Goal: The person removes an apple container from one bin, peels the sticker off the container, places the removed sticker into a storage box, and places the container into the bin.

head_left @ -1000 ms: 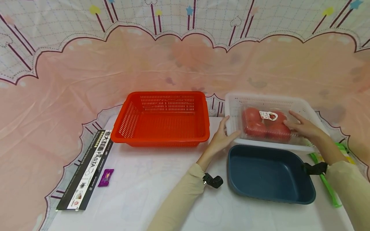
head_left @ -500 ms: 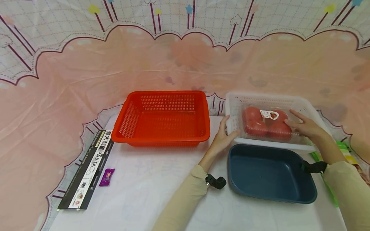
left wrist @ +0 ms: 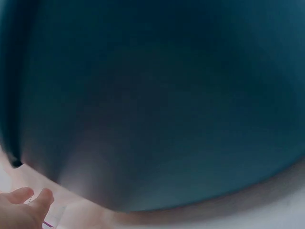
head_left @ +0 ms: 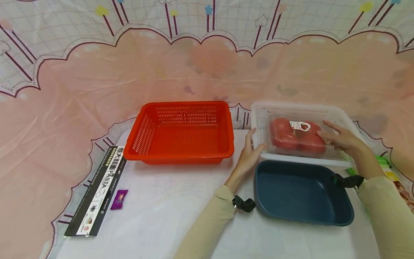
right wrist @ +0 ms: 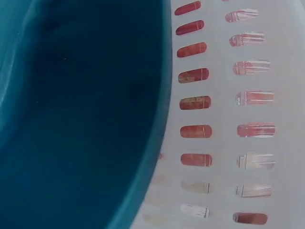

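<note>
A clear plastic pack of tomatoes (head_left: 297, 136) with a white label lies in the white perforated basket (head_left: 307, 159) at the right. My right hand (head_left: 345, 140) reaches over the basket, thumb and forefinger extended at the pack's right end. Whether it bears on the pack cannot be told. My left hand (head_left: 248, 157) is at the basket's left front corner, fingers straight along the outer side and thumb near the front rim. Part of that left hand (left wrist: 24, 207) shows low in the left wrist view. The right wrist view shows the white basket's slotted side (right wrist: 221, 119), without the hand.
A dark blue tub (head_left: 300, 192) stands right in front of the white basket, below both forearms. To the left is a red basket (head_left: 178, 160). A black-and-white pasta box (head_left: 97, 190) and a purple wrapped sweet (head_left: 119, 199) lie farther left. A green packet (head_left: 385, 166) is partly hidden by the right arm.
Both hands keep about the same places at the white basket and the tomato pack. The forearms shift slightly; baskets, tub and pack stay put.
</note>
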The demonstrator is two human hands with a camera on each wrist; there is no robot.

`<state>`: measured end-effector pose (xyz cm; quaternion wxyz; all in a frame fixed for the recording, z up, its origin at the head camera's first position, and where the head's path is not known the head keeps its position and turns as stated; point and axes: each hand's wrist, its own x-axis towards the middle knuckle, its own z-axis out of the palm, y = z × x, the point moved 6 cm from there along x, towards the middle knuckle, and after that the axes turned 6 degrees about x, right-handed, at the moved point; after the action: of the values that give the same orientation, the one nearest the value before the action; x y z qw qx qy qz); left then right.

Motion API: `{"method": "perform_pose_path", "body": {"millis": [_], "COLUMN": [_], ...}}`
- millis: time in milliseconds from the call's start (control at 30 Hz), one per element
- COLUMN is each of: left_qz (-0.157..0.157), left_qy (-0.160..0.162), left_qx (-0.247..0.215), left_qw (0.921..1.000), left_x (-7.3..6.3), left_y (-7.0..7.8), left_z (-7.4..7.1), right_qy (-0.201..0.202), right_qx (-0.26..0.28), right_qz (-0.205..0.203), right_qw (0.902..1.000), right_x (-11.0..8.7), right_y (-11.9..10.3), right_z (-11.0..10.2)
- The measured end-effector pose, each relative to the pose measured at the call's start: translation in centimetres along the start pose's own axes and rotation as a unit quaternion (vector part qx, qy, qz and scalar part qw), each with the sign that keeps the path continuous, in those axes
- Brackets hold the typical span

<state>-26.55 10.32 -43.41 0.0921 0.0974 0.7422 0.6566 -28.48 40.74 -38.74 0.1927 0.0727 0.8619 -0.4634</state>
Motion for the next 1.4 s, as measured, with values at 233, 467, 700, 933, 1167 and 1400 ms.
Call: {"method": "perform_pose_path", "body": {"millis": [233,467,700,933,1167,1400], "left_qz": [0.006,0.000,-0.002,0.000,-0.004,-0.005], "left_qy": [0.024,0.034,0.038,0.054,0.054,0.052], "left_qx": [-0.004,0.002,0.003,0.012,0.013,0.008], "left_qw": [0.9997,0.9994,0.9993,0.9985,0.9985,0.9986], "left_x": [0.1,0.0,0.0,0.1,0.0,0.1], "left_y": [0.1,0.0,-0.2,-0.1,0.0,-0.1], "left_z": [0.3,0.4,0.5,0.4,0.3,0.4], "right_qy": [0.010,0.019,0.037,0.040,0.050,0.074], "right_qx": [0.004,0.023,0.051,0.089,0.106,0.095], "right_qz": [0.003,0.011,0.010,0.003,-0.017,-0.035], "right_qw": [0.9999,0.9995,0.9980,0.9952,0.9930,0.9921], "right_x": [-0.1,-0.6,-1.6,-2.0,-1.9,-2.3], "right_y": [-0.1,0.1,-0.4,-1.4,-1.7,-2.6], "right_z": [-0.1,-0.3,-0.9,-1.1,-1.2,-1.3]}}
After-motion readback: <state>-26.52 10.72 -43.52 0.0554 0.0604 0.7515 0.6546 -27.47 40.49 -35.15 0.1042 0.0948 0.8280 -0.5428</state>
